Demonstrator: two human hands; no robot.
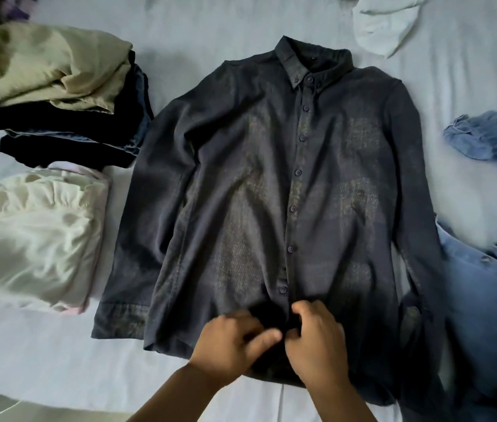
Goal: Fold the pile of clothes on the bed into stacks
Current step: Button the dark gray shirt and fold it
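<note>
Both hands, left and right, grip the dark shirt placket, hiding its lowest button.

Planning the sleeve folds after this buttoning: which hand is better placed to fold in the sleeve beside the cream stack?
Left. The left hand sits nearer that sleeve; the right hand would have to cross the dark shirt.

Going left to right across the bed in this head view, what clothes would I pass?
Cream ruffled garment → dark button-up shirt, both hands pinching its lower placket → light blue denim garment.
</note>
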